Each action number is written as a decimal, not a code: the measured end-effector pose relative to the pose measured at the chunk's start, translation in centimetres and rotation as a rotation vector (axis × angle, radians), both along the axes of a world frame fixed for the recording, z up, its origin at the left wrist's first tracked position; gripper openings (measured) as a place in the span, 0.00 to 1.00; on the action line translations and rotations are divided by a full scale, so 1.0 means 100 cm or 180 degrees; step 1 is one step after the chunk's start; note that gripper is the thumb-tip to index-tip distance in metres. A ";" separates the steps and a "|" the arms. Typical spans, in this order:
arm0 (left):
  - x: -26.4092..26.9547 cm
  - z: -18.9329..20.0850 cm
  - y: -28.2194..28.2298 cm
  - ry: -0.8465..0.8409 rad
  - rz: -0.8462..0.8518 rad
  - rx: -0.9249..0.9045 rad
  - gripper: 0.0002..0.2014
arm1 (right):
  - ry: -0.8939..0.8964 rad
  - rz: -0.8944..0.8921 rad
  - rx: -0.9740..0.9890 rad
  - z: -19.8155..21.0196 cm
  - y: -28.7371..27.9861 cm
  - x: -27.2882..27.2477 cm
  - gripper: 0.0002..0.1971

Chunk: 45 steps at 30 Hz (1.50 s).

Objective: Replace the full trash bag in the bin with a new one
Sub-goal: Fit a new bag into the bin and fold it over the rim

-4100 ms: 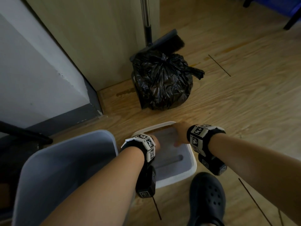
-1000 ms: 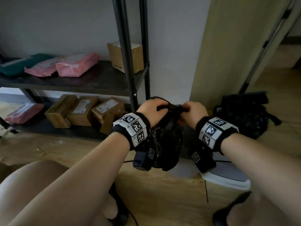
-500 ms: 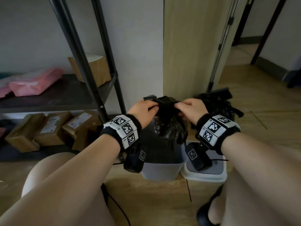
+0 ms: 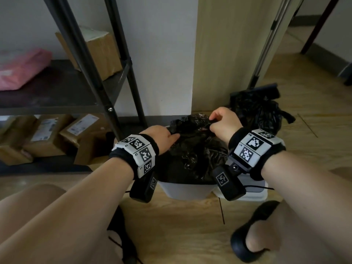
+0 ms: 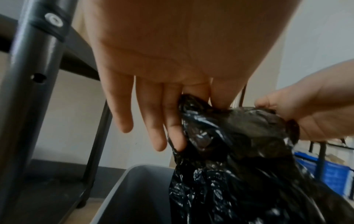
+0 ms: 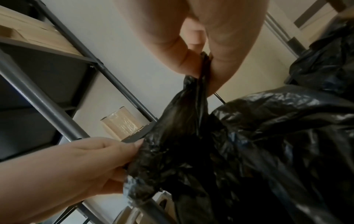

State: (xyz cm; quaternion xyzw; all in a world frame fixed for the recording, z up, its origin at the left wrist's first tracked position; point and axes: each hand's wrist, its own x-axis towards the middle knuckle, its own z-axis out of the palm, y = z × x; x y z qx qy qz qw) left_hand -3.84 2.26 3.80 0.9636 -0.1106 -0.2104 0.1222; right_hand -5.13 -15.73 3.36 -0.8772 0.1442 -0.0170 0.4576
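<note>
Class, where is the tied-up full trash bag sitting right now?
In the head view, the full bag sits on the floor at right, beside the wooden panel and behind the right hand.

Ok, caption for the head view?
Both hands, left hand and right hand, pinch a new black bag over the grey bin.

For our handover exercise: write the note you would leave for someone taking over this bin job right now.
Left hand: pinches the new bag's edge.
Right hand: pinches the opposite edge.
New bag hangs bunched over the open bin, mouth not spread over the rim.
Full bag, tied, sits on the floor behind; lid lies beside the bin.
Done: full bag out.
Left: open the bag, fit it over the rim, put the lid on.
</note>
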 end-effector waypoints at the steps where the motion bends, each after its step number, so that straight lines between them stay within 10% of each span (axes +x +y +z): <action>1: 0.003 -0.003 0.003 -0.0039 0.0048 -0.0053 0.23 | -0.0005 0.0063 0.0174 -0.001 0.002 0.001 0.15; 4: 0.006 -0.009 0.012 -0.0372 0.0260 -0.0447 0.04 | 0.0090 0.0379 0.0474 -0.003 0.009 0.000 0.22; 11: 0.008 -0.026 0.024 -0.0155 -0.0114 -0.0380 0.23 | 0.0229 0.0794 0.0346 -0.003 0.018 -0.007 0.29; 18: -0.015 -0.015 0.012 0.0226 0.0288 -0.1344 0.32 | 0.0279 0.0933 0.1782 0.007 0.046 -0.012 0.39; 21: -0.021 -0.014 0.010 -0.0243 0.0575 -0.1010 0.13 | 0.0363 0.1015 0.1862 0.011 0.055 -0.013 0.33; 25: -0.016 -0.012 0.024 -0.0742 0.0791 -0.0592 0.14 | 0.0156 0.0576 0.1449 0.014 0.042 -0.010 0.27; 30: -0.010 -0.011 0.035 -0.0925 0.1062 -0.1428 0.13 | 0.0977 0.0724 -0.0206 0.006 0.031 -0.020 0.21; 37: -0.022 -0.007 0.010 0.0271 0.0820 -0.2682 0.14 | 0.1008 0.0765 0.1972 0.003 0.047 -0.024 0.20; 45: -0.007 -0.026 0.013 0.0165 0.1336 -0.2474 0.15 | 0.0558 -0.0280 0.1772 -0.003 0.012 -0.008 0.08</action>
